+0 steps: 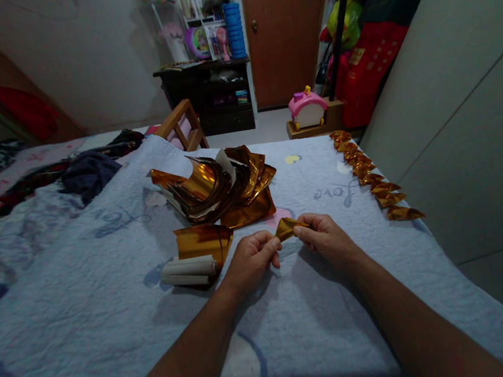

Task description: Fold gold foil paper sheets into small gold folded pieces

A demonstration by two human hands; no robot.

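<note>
The fingers of your left hand and right hand clamp opposite ends of a small, folded gold-foil piece over the light-blue patterned quilt, probably steadying its creases, while crinkled gold-foil pieces line the quilt's right edge, seemingly clear of your arms.

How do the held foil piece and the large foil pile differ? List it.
The held foil piece is small; the large foil pile is far bigger. The left hand and right hand pinch the piece; the pile rests on the bedspread. The piece is folded; the pile shows many curved, layered sheets. Both have shiny gold surfaces.
</note>
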